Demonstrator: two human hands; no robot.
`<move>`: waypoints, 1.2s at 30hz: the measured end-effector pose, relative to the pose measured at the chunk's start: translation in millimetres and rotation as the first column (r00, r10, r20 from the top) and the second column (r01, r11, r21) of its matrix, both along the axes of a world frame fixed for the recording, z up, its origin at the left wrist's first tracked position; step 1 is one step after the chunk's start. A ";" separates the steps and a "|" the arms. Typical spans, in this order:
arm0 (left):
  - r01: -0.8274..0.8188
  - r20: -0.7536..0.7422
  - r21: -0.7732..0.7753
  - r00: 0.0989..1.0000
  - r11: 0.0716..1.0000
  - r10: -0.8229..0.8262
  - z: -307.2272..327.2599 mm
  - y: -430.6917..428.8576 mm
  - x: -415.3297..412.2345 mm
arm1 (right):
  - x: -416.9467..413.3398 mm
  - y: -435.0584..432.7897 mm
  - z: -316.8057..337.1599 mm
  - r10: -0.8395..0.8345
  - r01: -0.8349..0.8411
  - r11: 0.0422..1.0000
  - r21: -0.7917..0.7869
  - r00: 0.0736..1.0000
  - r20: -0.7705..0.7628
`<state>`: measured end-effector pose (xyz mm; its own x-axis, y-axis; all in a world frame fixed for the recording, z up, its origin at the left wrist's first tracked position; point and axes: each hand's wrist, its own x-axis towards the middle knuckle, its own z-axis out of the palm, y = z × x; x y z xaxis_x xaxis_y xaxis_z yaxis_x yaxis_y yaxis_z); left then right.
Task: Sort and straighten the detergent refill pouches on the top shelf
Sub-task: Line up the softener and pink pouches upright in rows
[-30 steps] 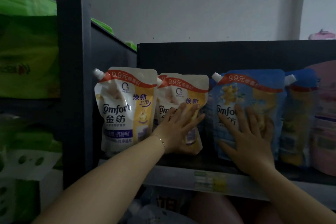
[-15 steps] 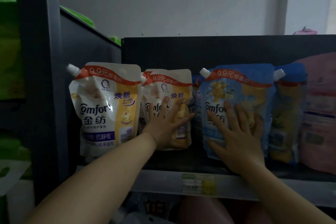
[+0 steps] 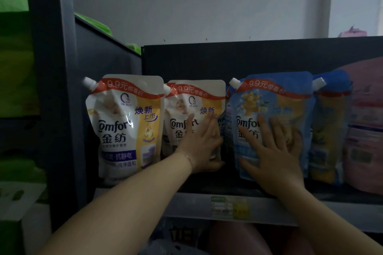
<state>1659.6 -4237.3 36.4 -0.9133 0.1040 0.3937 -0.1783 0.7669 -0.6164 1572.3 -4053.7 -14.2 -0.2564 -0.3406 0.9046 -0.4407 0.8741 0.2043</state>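
Pouches of laundry refill stand upright in a row on a dark top shelf [image 3: 207, 189], seen from just below. At the far left is a white and gold plastic spouted pouch [image 3: 124, 126], and touching its right side is a second white and gold pouch [image 3: 194, 99], set a little further back. The person's left hand [image 3: 202, 143] lies flat on this second pouch, fingers straight and together, pressing its front and not curled round it. Just to the right stands a blue and yellow spouted pouch [image 3: 275, 95]. The right hand [image 3: 273, 151] is spread on its front, fingers straight, palm pressing, gripping nothing. Another blue pouch [image 3: 329, 130] stands beside it, then a pink pouch [image 3: 366, 122] at the right edge. A green and yellow price label [image 3: 228, 207] sits on the shelf's pale front lip. Green packages [image 3: 14, 68] fill the neighbouring shelves at left.
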 end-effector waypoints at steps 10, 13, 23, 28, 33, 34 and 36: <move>-0.055 0.093 -0.097 0.994 0.994 0.064 1.8 -11.6 -2.8 | -0.1 1.0 0.2 -0.012 0.012 1.000 0.012 1.000 -0.009; -0.037 0.099 -0.086 0.994 0.996 0.045 3.4 -21.0 4.4 | 0.1 1.2 0.8 -0.015 0.015 1.000 0.011 1.000 -0.017; -0.026 0.086 -0.082 0.996 0.996 0.033 -1.7 -29.4 19.4 | 2.2 0.5 1.7 -0.020 0.019 1.000 0.010 1.000 0.011; 0.161 -0.129 0.205 0.982 0.966 -0.136 -10.1 -38.9 61.9 | 4.8 1.2 3.2 -0.012 0.010 1.000 0.021 0.996 0.087; -0.077 -0.296 0.575 0.909 0.814 0.294 -26.8 -60.4 105.7 | 14.5 3.2 7.9 -0.041 0.030 0.998 0.055 0.979 0.201; -0.096 -0.291 0.656 0.883 0.749 0.368 -28.5 -62.4 110.6 | 15.8 3.1 7.9 -0.038 0.028 0.998 0.052 0.978 0.205; -0.067 -0.300 0.757 0.848 0.650 0.437 -31.1 -66.3 113.3 | 17.4 2.8 7.9 -0.050 0.038 0.998 0.059 0.973 0.225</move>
